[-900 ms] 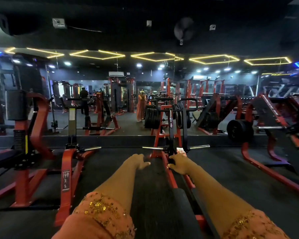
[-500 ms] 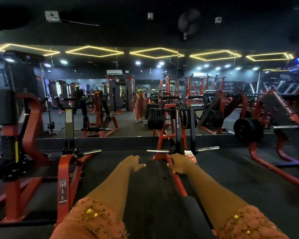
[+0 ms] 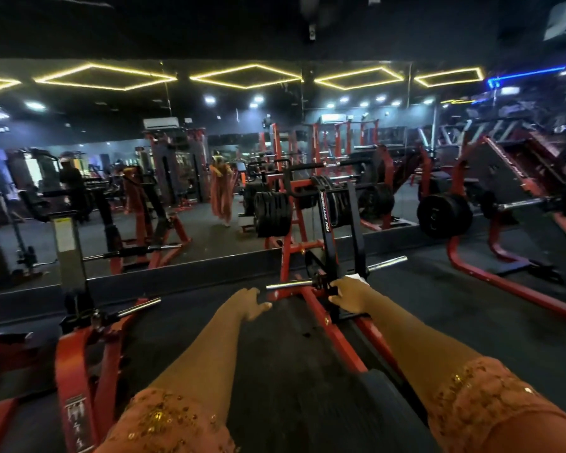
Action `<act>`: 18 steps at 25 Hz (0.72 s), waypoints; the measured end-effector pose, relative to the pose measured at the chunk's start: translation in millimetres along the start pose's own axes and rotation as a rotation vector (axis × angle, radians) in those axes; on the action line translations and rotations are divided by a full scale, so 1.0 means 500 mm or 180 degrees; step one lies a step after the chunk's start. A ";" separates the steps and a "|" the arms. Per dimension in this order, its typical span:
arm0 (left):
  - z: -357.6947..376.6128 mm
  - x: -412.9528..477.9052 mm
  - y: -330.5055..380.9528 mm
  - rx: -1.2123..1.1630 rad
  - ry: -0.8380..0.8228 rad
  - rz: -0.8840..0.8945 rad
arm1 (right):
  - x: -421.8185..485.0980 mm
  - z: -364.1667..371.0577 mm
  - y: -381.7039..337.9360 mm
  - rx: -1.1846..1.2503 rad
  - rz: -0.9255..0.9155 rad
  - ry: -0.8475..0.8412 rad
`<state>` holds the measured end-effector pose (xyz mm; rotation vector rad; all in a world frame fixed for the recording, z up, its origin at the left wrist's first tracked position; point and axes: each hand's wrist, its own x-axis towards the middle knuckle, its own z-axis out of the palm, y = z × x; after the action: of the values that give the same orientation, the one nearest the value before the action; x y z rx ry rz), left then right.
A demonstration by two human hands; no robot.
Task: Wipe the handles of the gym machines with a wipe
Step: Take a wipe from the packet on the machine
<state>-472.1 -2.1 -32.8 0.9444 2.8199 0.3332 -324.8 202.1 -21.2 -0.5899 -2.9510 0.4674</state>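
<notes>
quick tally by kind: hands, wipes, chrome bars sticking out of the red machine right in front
hands: 2 (left hand, right hand)
wipe: 1
chrome bars: 2 (left, right)
total: 5

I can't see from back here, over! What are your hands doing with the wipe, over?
Left hand open, near short chrome bar. Right hand grip on white wipe, at red-framed machine. Nothing blocking.

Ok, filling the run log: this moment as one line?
right hand: holds wipe by red machine | left hand: open, empty
</notes>
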 end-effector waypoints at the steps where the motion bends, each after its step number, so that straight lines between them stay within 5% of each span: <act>1: 0.007 0.050 -0.014 -0.0003 0.0005 0.0063 | 0.047 0.017 0.003 0.0005 0.0046 0.0030; 18: 0.020 0.963 -0.033 0.0094 -0.0504 0.1240 | 0.813 0.120 0.196 -0.0060 0.1220 0.0080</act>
<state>-860.2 279.2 -80.5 1.4584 2.4941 0.2467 -672.8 429.9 -95.1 -1.1623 -2.8209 0.4570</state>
